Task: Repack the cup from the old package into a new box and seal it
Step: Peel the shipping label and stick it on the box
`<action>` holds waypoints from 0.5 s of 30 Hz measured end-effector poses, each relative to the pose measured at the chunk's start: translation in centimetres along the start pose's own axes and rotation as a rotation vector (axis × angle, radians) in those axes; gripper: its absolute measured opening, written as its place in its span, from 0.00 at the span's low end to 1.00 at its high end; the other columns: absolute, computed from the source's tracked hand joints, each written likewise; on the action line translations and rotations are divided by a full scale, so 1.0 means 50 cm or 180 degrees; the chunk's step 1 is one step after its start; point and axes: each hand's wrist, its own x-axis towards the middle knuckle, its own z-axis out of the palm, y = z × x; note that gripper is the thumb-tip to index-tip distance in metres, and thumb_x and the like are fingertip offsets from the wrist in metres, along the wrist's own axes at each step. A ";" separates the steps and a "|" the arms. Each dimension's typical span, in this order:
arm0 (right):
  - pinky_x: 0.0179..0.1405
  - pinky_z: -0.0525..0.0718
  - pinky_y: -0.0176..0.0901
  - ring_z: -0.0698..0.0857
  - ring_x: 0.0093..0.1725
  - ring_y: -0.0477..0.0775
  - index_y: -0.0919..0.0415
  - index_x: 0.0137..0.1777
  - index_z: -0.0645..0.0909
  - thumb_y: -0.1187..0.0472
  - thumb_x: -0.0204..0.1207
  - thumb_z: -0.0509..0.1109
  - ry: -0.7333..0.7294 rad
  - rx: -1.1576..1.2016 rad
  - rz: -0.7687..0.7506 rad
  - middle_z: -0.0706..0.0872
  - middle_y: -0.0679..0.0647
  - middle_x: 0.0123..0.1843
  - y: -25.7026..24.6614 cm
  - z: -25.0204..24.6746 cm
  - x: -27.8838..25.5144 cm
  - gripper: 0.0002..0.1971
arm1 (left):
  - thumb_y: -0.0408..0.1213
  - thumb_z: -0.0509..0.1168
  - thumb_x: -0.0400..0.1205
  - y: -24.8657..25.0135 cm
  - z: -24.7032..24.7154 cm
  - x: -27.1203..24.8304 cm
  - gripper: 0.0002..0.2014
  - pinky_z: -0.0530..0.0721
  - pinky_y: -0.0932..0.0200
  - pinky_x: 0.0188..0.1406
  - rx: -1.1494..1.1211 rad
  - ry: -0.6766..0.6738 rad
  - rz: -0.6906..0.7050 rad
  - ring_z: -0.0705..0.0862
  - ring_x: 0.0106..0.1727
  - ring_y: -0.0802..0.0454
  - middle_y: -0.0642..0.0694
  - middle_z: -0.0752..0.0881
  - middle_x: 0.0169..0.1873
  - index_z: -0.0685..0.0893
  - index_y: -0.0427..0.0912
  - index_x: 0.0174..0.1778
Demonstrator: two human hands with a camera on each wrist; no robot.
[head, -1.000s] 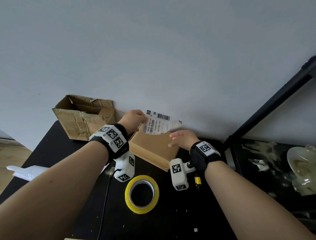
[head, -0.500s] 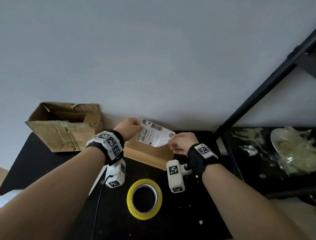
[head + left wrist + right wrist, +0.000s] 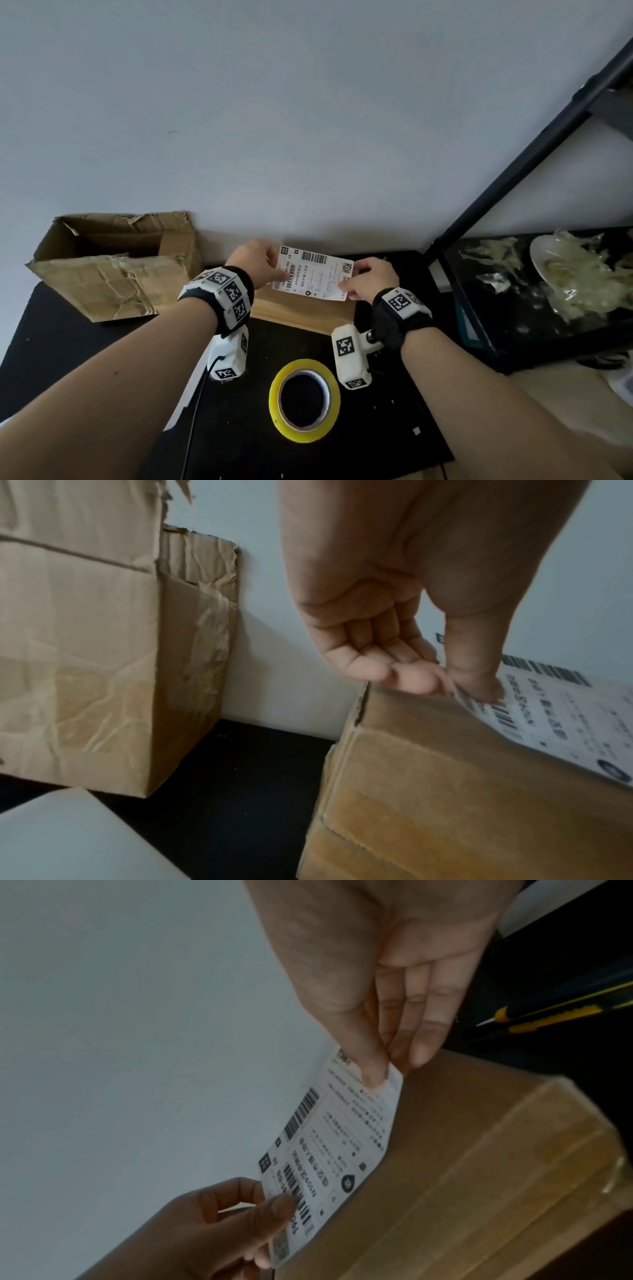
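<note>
A white shipping label (image 3: 313,275) with barcodes hangs just above the closed new cardboard box (image 3: 301,313) by the wall. My left hand (image 3: 255,262) pinches the label's left edge between thumb and fingers (image 3: 474,685). My right hand (image 3: 368,279) pinches its right edge (image 3: 375,1074). The label (image 3: 329,1153) tilts down toward the box top (image 3: 462,1164). The old torn, open cardboard box (image 3: 113,260) stands to the left (image 3: 85,642). The cup is not visible.
A yellow tape roll (image 3: 304,400) lies flat on the black table (image 3: 376,445) in front of the box. A yellow-and-black utility knife (image 3: 548,1012) lies right of the box. A white sheet (image 3: 68,840) lies at the left. A black shelf (image 3: 534,298) with crumpled plastic stands on the right.
My right hand has come up and taken the label's right edge. Both hands have turned the label flatter and brought it lower, over the new box top.
</note>
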 end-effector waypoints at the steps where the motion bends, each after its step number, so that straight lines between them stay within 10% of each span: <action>1: 0.42 0.90 0.43 0.90 0.46 0.54 0.58 0.53 0.81 0.71 0.66 0.81 -0.0012 -0.0036 -0.0008 0.89 0.56 0.52 0.000 0.004 -0.001 0.18 | 0.41 0.79 0.69 -0.002 -0.002 0.002 0.15 0.85 0.54 0.42 0.0039 0.0008 -0.0011 0.86 0.42 0.48 0.45 0.88 0.39 0.79 0.41 0.39; 15: 0.50 0.86 0.45 0.87 0.54 0.55 0.55 0.61 0.76 0.63 0.66 0.82 0.0130 -0.1003 -0.0307 0.85 0.53 0.60 0.002 0.023 0.003 0.26 | 0.53 0.77 0.69 -0.003 -0.007 0.003 0.26 0.78 0.56 0.40 0.1015 0.0092 0.0175 0.81 0.44 0.51 0.51 0.82 0.45 0.73 0.48 0.55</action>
